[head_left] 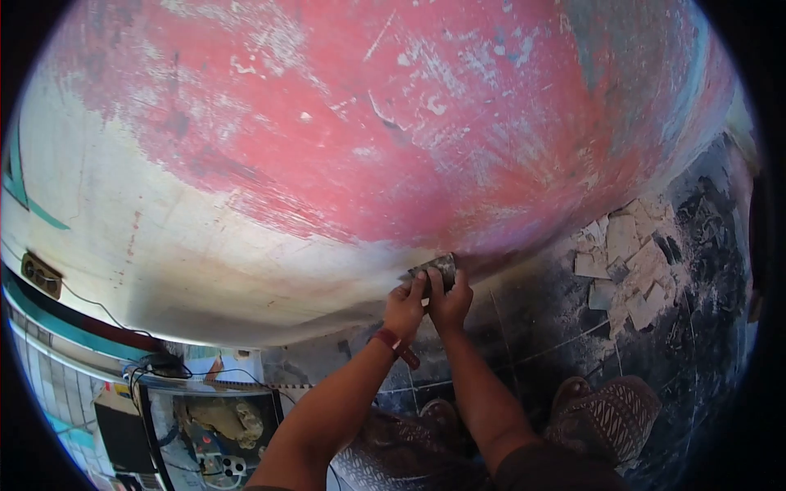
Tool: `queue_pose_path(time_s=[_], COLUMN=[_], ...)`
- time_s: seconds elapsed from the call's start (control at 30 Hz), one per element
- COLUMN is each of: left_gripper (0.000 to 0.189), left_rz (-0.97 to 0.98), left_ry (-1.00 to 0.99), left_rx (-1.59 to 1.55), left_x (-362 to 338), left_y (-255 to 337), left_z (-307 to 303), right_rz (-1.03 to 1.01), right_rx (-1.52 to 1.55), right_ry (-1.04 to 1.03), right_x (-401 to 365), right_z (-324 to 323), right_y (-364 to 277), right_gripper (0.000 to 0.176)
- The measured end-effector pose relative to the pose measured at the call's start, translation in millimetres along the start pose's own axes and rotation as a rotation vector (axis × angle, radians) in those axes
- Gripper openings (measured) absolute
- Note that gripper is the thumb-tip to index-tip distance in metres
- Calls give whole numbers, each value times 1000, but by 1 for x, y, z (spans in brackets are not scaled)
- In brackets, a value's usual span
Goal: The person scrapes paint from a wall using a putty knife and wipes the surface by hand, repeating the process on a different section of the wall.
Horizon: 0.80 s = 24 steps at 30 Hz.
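Note:
Low on the wall (352, 164), my left hand (404, 311) and my right hand (449, 304) are side by side, both closed on a flat, worn, dark scraper (443, 264). Its blade lies against the wall near the bottom of the red paint. Fingers of both hands press on its near side, and its handle, if any, is hidden. Around the scraper, the surface changes from patchy red paint to a pale, bare-looking layer. A red-brown watch (395, 347) is on my left wrist.
Broken flakes and dust (626, 258) lie on the dark tiled floor (524, 335) at right. At lower left stand a glass-topped case (217, 434), a socket (41, 276) and trailing cables (98, 304). My patterned-cloth knees (610, 417) and bare feet are close below.

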<state>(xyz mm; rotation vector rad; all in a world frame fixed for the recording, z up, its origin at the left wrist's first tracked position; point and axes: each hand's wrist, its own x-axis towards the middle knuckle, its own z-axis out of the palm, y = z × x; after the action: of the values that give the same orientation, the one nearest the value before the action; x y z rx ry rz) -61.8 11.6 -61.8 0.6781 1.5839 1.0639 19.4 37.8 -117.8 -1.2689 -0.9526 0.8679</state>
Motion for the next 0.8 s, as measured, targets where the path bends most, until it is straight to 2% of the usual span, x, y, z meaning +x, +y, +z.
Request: queue_pose_path(time_s=[0.07, 0.17, 0.3, 0.4, 0.47, 0.57, 0.63, 0.8], left_gripper=[46, 48, 50, 50, 49, 48, 47, 46], left_rz=[19, 42, 37, -34, 1, 63, 93, 33], left_ry=[-8, -35, -38, 54, 36, 25, -23, 21], left_rx=[-20, -46, 19, 145, 103, 60, -22, 110], left_x=[-2, -7, 0, 14, 7, -3, -4, 7], left_y=[1, 4, -1, -30, -17, -8, 0, -18], left_z=[0, 1, -6, -11, -7, -14, -12, -22], right_rz=[-2, -17, 21, 4, 44, -76, -31, -22], right_rx=[-23, -103, -94, -126, -138, -34, -16, 19], right_ry=[60, 4, -43, -30, -23, -1, -13, 27], right_x=[-2, 5, 2, -5, -10, 3, 0, -8], right_z=[-1, -8, -2, -5, -4, 0, 6, 12], right_y=[-9, -22, 1, 13, 10, -19, -9, 8], right_gripper=[40, 44, 43, 39, 39, 45, 43, 41])
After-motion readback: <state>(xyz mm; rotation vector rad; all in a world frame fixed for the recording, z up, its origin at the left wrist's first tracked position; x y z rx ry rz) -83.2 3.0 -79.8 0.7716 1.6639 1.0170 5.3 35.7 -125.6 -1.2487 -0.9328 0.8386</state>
